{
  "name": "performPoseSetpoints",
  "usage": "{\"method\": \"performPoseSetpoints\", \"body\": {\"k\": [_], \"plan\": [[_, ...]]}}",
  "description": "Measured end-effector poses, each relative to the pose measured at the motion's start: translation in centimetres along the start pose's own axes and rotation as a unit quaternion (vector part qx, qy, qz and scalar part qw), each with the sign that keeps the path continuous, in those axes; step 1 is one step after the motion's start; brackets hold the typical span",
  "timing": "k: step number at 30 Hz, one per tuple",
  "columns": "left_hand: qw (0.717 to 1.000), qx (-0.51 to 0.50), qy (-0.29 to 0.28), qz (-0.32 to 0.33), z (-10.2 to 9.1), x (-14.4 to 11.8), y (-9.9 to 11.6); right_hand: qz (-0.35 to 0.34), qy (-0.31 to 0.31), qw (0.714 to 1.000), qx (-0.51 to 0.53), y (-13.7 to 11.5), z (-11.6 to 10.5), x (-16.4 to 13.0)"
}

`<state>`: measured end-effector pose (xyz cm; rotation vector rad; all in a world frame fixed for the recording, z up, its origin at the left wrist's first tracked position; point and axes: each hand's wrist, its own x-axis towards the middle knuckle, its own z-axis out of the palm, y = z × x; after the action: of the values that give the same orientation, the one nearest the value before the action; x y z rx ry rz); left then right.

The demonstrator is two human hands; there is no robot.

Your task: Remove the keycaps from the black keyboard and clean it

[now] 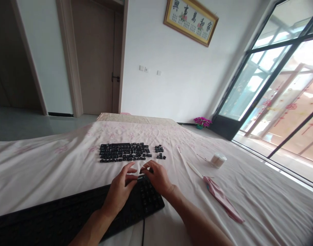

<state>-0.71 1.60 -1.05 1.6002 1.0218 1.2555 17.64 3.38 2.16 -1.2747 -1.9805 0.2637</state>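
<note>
Low in the centre of the frame, both hands meet over the far right end of a black keyboard [69, 212], which lies aslant from the lower left corner toward the middle on a pale, pink-flowered bedsheet [43, 164]. The left hand [120, 191] rests on the keyboard with fingers curled and thumb stretched toward the right hand [157, 177]; the right hand is arched, its fingertips bent down onto the keyboard's upper right corner. Between the two sets of fingertips a small dark piece, possibly a keycap, appears pinched, though the view is too small to say which hand has hold of it. A cable [143, 232] leaves the keyboard's near edge and runs to the bottom of the frame.

Just above the hands, at mid-frame, loose black keycaps [124, 152] are laid out in rows on the sheet, with a smaller cluster [159, 152] just to their right, apart from the main group. To the right of the hands lie a pink cloth [221, 198] and a thin white stick [194, 169] that touches its upper end. Farther up and right stands a round container of cotton swabs [218, 159].

At the far right, large glazed doors [274, 92] admit daylight; a pot of magenta flowers [202, 122] stands on the floor beside them. A framed calligraphy panel [191, 21] hangs at upper centre, and a brown door [95, 58] occupies the upper left.
</note>
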Motion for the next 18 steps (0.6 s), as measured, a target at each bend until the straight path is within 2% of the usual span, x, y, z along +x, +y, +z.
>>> {"method": "performPoseSetpoints", "body": {"k": [3,5,6,10,14,18], "plan": [[0.998,0.068,-0.011,0.014,0.0,0.1,-0.3,0.072,0.054,0.996,-0.024,4.3,-1.6,1.7],[0.995,0.098,-0.015,0.022,0.0,0.1,-0.4,0.169,0.064,0.981,-0.075,7.9,-3.2,2.7],[0.994,0.108,-0.016,0.027,0.0,0.1,-0.3,0.194,0.065,0.975,-0.089,9.6,-4.0,3.1],[0.989,0.14,-0.024,0.044,0.0,0.2,0.0,0.25,0.071,0.957,-0.128,15.4,-6.5,4.0],[0.985,0.159,-0.041,0.045,0.0,0.2,0.4,0.28,0.072,0.943,-0.165,18.5,-7.4,4.8],[0.982,0.169,-0.065,0.046,0.0,0.1,0.8,0.291,0.058,0.937,-0.185,20.0,-7.3,5.8]]}}
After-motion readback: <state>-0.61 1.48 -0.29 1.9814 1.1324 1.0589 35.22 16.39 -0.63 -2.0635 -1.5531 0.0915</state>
